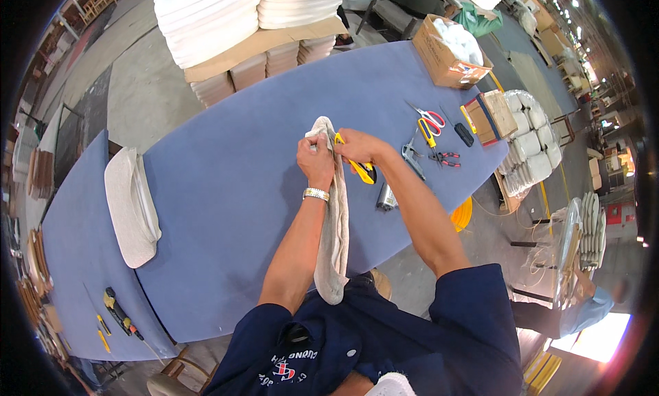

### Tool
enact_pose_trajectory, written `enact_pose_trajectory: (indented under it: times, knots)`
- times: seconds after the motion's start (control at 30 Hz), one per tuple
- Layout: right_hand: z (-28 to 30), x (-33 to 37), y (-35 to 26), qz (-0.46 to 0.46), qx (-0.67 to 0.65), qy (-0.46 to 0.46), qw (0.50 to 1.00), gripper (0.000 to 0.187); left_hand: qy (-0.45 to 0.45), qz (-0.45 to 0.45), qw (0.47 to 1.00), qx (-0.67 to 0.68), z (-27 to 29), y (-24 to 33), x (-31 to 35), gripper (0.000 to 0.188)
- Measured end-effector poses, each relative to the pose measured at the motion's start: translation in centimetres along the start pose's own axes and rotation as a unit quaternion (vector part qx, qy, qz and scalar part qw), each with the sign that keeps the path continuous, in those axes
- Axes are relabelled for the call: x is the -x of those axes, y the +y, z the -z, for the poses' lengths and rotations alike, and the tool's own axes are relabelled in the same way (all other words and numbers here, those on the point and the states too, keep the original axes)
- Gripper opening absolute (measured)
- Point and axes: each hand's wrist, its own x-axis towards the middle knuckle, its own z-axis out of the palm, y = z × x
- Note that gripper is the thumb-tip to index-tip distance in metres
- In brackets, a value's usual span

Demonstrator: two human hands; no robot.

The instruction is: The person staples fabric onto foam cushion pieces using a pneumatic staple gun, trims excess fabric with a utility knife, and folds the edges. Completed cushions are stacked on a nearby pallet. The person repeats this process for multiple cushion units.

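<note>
My left hand (316,161), with a metal watch on its wrist, pinches the edge of a long, narrow beige fabric-covered pad (332,259) near its far end. The pad stands on its edge, and its near end reaches my body. In my right hand (360,147) is a yellow and black utility knife (368,173), held against the pad's right side close to my left fingers. Its blade cannot be made out. A similar beige pad (130,207) lies on the blue table (226,190) to the left.
On the table's right lie red-handled scissors (432,119), pliers (446,159), a grey staple gun (412,159) and a metal canister (386,198). A cardboard box (446,63) stands at the far right corner. Stacked white cushions (206,25) rise beyond the far edge. A power tool (118,310) lies left.
</note>
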Motion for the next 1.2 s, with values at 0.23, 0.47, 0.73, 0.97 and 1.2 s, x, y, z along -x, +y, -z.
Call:
enact_pose_trajectory:
  times: [0.23,0.47,0.73,0.97,1.2]
  knots:
    - [-0.9,0.9,-0.8,0.003,0.074,0.063,0.995,0.026,0.002,-0.008,1.0,0.008,-0.1,-0.2,-0.2,0.027]
    - [-1.4,1.7,-0.3,-0.024,0.051,0.004,0.998,0.022,0.007,0.015,0.998,0.062,0.3,-0.2,-0.2,0.025]
    - [-3.0,3.9,-0.4,-0.03,0.035,0.018,0.999,0.027,0.039,0.026,0.993,0.111,0.0,-1.2,-0.3,0.024]
    - [-5.8,8.0,-0.5,-0.055,0.029,0.021,0.998,0.031,0.02,0.192,0.942,0.273,0.8,-2.0,-0.8,0.02]
    - [-9.7,11.6,-0.5,-0.046,0.083,0.032,0.995,0.03,0.049,0.251,0.907,0.336,1.9,-2.4,-1.5,0.017]
